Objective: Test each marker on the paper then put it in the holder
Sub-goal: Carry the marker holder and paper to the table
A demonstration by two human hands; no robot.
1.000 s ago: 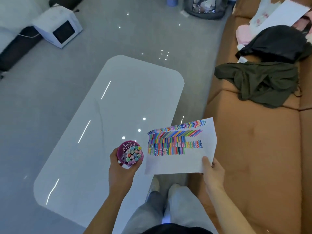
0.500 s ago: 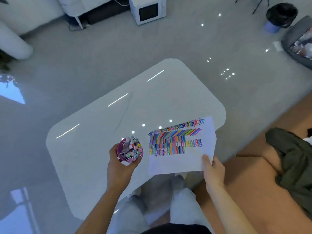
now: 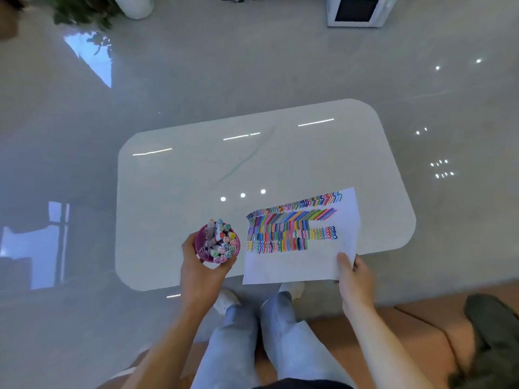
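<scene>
My left hand (image 3: 200, 272) grips a round purple holder (image 3: 202, 244) from below and holds it over the near edge of the white table (image 3: 196, 175). Several capped markers (image 3: 223, 242) stand in it, caps up. To the right, my right hand (image 3: 355, 279) pinches the lower right corner of a white paper (image 3: 292, 265), thumb on top. Rows of many-coloured test strokes cover the paper's upper half. The paper hangs over the table's near edge.
The glossy white table stands on a grey shiny floor. My legs and white shoes (image 3: 227, 300) are below the table's near edge. A brown sofa (image 3: 421, 332) with a dark green cloth (image 3: 491, 327) lies at bottom right. A white box appliance (image 3: 355, 9) and a plant (image 3: 81, 9) sit at the far side.
The view has swung round, so the table now lies crosswise in front of me and the sofa has slid to the bottom right. Both hands keep their hold on holder and paper.
</scene>
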